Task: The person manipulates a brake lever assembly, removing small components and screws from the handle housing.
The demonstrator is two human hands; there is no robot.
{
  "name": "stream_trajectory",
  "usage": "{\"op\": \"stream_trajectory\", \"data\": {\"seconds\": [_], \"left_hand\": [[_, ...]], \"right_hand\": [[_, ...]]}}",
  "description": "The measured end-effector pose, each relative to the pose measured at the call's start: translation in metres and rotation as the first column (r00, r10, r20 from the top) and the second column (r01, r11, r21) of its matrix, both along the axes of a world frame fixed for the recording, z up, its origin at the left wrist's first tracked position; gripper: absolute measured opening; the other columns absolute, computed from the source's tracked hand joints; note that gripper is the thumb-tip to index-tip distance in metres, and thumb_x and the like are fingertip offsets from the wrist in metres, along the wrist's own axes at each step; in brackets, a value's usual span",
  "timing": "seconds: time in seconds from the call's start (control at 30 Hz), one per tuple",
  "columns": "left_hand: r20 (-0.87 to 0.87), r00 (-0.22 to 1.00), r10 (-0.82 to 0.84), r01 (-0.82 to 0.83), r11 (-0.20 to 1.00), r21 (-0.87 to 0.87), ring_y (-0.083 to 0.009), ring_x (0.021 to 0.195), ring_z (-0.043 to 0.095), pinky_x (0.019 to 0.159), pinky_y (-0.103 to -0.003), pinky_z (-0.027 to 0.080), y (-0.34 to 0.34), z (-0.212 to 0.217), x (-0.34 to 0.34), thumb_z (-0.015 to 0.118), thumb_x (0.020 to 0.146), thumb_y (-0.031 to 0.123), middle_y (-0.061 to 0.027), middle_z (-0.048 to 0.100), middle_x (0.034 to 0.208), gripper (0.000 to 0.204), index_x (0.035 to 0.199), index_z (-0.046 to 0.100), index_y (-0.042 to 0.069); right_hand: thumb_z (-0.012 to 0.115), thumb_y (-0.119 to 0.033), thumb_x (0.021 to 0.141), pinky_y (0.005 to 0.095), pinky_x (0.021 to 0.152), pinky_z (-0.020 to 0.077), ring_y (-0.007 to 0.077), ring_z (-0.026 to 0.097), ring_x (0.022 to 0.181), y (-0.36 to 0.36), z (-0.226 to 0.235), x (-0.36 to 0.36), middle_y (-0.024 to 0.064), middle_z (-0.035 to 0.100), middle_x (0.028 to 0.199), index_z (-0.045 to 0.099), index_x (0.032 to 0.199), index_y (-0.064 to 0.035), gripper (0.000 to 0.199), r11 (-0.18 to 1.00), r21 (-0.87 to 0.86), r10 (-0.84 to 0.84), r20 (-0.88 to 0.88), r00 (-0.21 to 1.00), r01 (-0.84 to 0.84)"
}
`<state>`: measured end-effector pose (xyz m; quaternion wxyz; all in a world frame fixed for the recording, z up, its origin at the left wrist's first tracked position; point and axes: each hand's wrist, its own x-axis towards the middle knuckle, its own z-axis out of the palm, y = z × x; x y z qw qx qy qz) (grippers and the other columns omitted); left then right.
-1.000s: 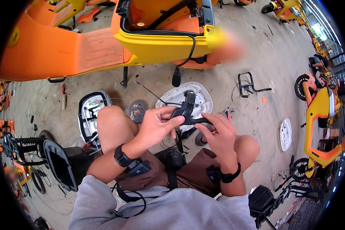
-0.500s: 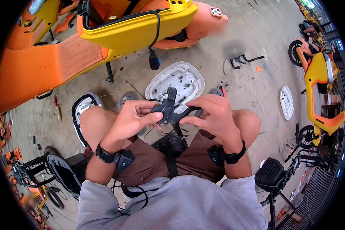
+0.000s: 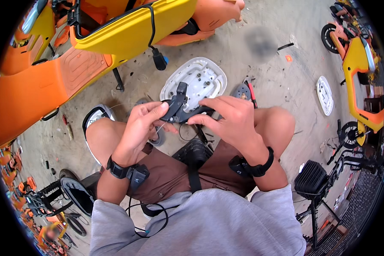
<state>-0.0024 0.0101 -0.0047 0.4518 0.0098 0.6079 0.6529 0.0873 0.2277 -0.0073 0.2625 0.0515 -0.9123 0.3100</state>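
Above my lap I hold a black brake lever (image 3: 177, 110) with a clamp at its far end. My left hand (image 3: 141, 121) grips the body of it between thumb and fingers. The fingers of my right hand (image 3: 234, 119) pinch the curved lever blade on the other side. A thin cable (image 3: 181, 135) loops below the lever, near my left fingertips. Just beyond, a white plastic shell (image 3: 216, 87) lies on the floor with its ribbed inside up and several small dark parts in it.
A yellow and orange scooter (image 3: 128, 40) stands at the far left. Right of the shell lies a red-handled tool (image 3: 252, 94) by my shoe (image 3: 242, 90). Another white panel (image 3: 324, 96) rests farther right, near a second yellow scooter (image 3: 350, 85). A screwdriver-like tool (image 3: 67, 126) lies at left.
Both hands have moved slightly away from me and left with the brake lever, which has tilted. My left thumb has shifted up along its body. The view has shifted slightly too.
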Motion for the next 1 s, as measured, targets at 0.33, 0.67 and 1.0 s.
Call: {"op": "stream_trajectory", "data": {"seconds": [0.33,0.67,1.0], "left_hand": [[0.140,0.990,-0.034,0.029,0.999,0.038,-0.0213,0.058,0.067,0.044,-0.021,0.042,0.000,-0.014,-0.007,0.058,0.094,0.032,-0.0200,0.068,0.080,0.043,0.116,0.055,-0.005],[-0.327,0.945,0.012,-0.042,0.996,-0.083,-0.0081,0.062,0.058,0.048,-0.020,0.042,0.000,-0.013,0.009,0.069,0.086,0.006,-0.0104,0.066,0.089,0.054,0.132,0.043,-0.005],[-0.790,0.603,-0.111,-0.132,0.963,-0.235,-0.0085,0.063,0.053,0.055,-0.023,0.041,-0.004,-0.008,0.014,0.077,0.077,0.007,-0.0032,0.062,0.072,0.018,0.091,0.069,0.000]], "right_hand": [[0.086,-0.036,0.061,0.0284,0.047,0.0444,0.0186,0.058,0.049,0.005,0.004,0.003,0.0055,0.063,0.061,0.071,0.078,-0.0069,0.037,1.000,-0.023,-0.015,0.143,0.990,0.018],[0.089,-0.031,0.058,0.0283,0.050,0.0461,0.0186,0.060,0.053,0.010,0.002,0.003,0.0074,0.067,0.068,0.071,0.077,-0.0055,0.036,0.989,-0.030,-0.144,0.032,0.989,0.145],[0.087,-0.037,0.060,0.0298,0.054,0.0497,0.0233,0.066,0.058,0.012,0.014,0.012,0.0100,0.069,0.069,0.073,0.077,-0.0050,0.038,0.963,-0.194,-0.105,0.372,0.922,0.187]]}}
